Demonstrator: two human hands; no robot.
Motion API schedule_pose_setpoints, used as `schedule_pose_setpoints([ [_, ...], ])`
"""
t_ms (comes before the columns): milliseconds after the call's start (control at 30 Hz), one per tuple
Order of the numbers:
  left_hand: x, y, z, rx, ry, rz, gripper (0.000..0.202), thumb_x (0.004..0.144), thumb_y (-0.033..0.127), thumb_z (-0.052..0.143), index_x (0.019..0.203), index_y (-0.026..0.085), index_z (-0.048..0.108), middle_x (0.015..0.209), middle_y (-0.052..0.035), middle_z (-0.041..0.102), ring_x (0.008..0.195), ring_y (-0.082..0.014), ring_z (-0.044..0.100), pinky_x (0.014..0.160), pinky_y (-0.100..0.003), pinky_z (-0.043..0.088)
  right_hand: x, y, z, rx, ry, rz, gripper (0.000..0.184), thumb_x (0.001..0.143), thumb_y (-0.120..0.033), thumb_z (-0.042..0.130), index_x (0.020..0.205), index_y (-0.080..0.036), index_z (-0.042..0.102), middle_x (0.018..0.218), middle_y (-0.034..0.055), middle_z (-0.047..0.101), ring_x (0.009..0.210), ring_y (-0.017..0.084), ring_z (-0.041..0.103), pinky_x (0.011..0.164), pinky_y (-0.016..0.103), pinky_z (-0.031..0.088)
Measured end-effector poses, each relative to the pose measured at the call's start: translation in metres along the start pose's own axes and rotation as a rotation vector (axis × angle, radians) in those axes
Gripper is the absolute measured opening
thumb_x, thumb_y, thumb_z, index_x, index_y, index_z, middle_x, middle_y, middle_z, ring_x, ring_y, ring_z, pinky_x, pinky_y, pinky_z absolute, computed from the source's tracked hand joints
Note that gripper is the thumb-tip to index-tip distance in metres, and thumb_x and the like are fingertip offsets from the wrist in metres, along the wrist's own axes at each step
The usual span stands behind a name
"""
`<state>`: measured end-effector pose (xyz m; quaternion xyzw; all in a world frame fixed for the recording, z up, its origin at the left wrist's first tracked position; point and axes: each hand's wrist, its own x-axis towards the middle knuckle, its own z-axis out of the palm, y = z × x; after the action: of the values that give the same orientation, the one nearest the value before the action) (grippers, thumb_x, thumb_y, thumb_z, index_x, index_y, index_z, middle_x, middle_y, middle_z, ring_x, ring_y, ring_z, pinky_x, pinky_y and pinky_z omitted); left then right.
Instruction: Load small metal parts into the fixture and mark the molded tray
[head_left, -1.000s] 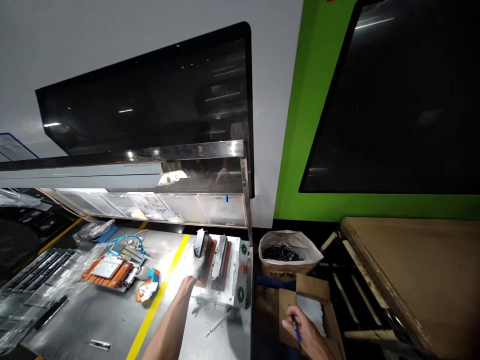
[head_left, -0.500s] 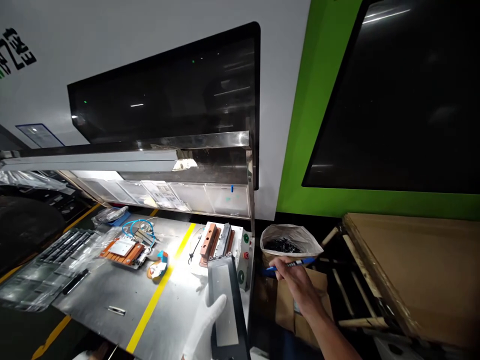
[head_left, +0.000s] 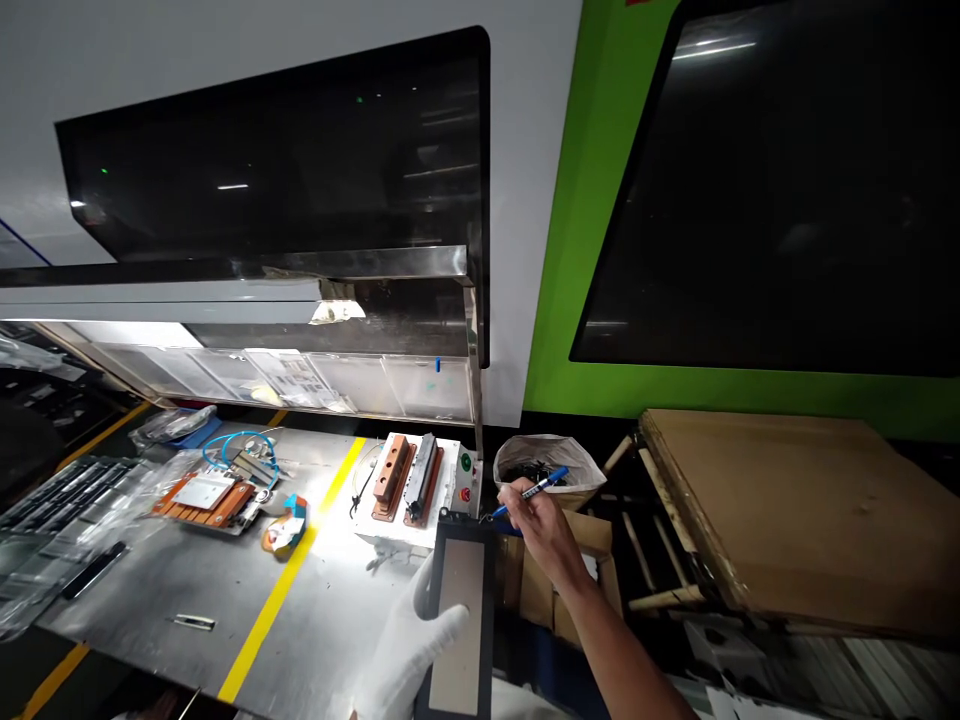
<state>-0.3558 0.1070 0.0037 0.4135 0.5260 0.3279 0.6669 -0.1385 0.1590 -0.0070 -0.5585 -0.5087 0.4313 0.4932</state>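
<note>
My left hand, in a white glove, grips a long dark-framed panel with a pale grey face; its thumb lies across that face. The panel is held over the bench's right edge. My bare right hand is closed round a blue marker pen. Its lower end points at the panel's upper right corner; whether it touches I cannot tell. Behind the panel's top stands a white fixture carrying a brown block and a dark strip-shaped part.
On the metal bench lie an orange-and-white fixture, a tape roll, a small cutter and plastic trays. To the right are a lined bin of black pieces, an open carton and cardboard.
My right hand has brought the marker leftward to the panel's upper corner. The panel has turned more upright and shifted right relative to the fixture. The view has swung slightly right.
</note>
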Motion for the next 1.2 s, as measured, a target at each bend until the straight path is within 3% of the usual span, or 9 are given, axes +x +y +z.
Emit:
schedule_pose_setpoints([
  [200, -0.011, 0.016, 0.008, 0.036, -0.043, -0.001, 0.051, 0.076, 0.042, 0.077, 0.125, 0.047, 0.065, 0.127, 0.002, 0.073, 0.131, -0.0358, 0.058, 0.11, -0.049, 0.048, -0.005, 0.001, -0.007, -0.013, 0.132, -0.001, 0.048, 0.096, -0.065, 0.043, 0.078, -0.021, 0.051, 0.062, -0.0043, 0.041, 0.06, 0.013, 0.04, 0.06, 0.028, 0.033],
  [433, -0.003, 0.006, 0.008, 0.01, -0.026, 0.019, 0.08, 0.062, 0.033, 0.088, 0.137, 0.028, 0.061, 0.124, -0.0108, 0.074, 0.127, -0.0404, 0.059, 0.11, -0.049, 0.049, -0.003, -0.017, 0.01, -0.022, -0.017, -0.098, 0.04, 0.098, -0.056, 0.047, 0.089, -0.02, 0.063, 0.067, -0.0017, 0.057, 0.068, 0.014, 0.055, 0.067, 0.027, 0.041],
  [633, -0.004, 0.001, 0.006, -0.038, -0.012, -0.019, 0.075, 0.059, 0.025, 0.09, 0.13, 0.028, 0.067, 0.115, -0.01, 0.077, 0.119, -0.0388, 0.065, 0.105, -0.046, 0.053, 0.002, -0.017, 0.023, -0.077, -0.093, -0.113, 0.04, 0.098, -0.056, 0.047, 0.086, -0.02, 0.061, 0.067, -0.0015, 0.06, 0.068, 0.015, 0.057, 0.068, 0.028, 0.042],
  [767, -0.007, 0.003, 0.005, -0.109, 0.015, -0.025, 0.077, 0.055, 0.022, 0.092, 0.128, 0.03, 0.068, 0.11, -0.0099, 0.078, 0.113, -0.0395, 0.068, 0.097, -0.045, 0.057, 0.001, -0.016, 0.021, -0.117, 0.004, -0.107, 0.044, 0.098, -0.059, 0.043, 0.084, -0.02, 0.059, 0.065, -0.0018, 0.054, 0.064, 0.015, 0.053, 0.063, 0.028, 0.04],
  [933, -0.008, 0.005, 0.004, -0.284, 0.14, -0.025, 0.072, 0.062, 0.029, 0.089, 0.13, 0.029, 0.064, 0.111, -0.0123, 0.077, 0.106, -0.0383, 0.071, 0.089, -0.045, 0.061, -0.02, -0.01, 0.009, -0.017, 0.105, -0.042, 0.042, 0.096, -0.057, 0.05, 0.115, -0.023, 0.065, 0.093, 0.0036, 0.069, 0.088, 0.021, 0.065, 0.082, 0.032, 0.05],
  [1033, -0.003, 0.005, 0.001, -0.426, 0.249, -0.018, 0.067, 0.074, 0.036, 0.081, 0.136, 0.03, 0.056, 0.116, -0.0117, 0.075, 0.107, -0.0342, 0.071, 0.091, -0.045, 0.061, -0.049, -0.003, 0.006, -0.066, 0.113, -0.023, 0.033, 0.095, -0.052, 0.054, 0.109, -0.024, 0.065, 0.093, 0.003, 0.071, 0.084, 0.02, 0.067, 0.076, 0.029, 0.052],
  [1100, 0.003, 0.006, -0.002, -0.515, 0.345, -0.01, 0.066, 0.077, 0.033, 0.077, 0.138, 0.031, 0.052, 0.117, -0.0101, 0.074, 0.108, -0.031, 0.072, 0.092, -0.043, 0.061, -0.07, 0.002, 0.008, -0.167, 0.085, -0.126, 0.021, 0.096, -0.043, 0.055, 0.098, -0.025, 0.065, 0.086, 0.0015, 0.07, 0.08, 0.018, 0.066, 0.073, 0.028, 0.052],
  [1200, 0.011, 0.008, -0.007, -0.608, 0.472, 0.0, 0.059, 0.078, 0.023, 0.075, 0.133, 0.029, 0.055, 0.116, -0.0075, 0.074, 0.103, -0.026, 0.073, 0.093, -0.04, 0.061, -0.093, 0.009, 0.013, -0.262, 0.038, -0.345, 0.008, 0.095, -0.027, 0.056, 0.092, -0.025, 0.063, 0.094, 0.0019, 0.07, 0.088, 0.017, 0.068, 0.081, 0.027, 0.053],
])
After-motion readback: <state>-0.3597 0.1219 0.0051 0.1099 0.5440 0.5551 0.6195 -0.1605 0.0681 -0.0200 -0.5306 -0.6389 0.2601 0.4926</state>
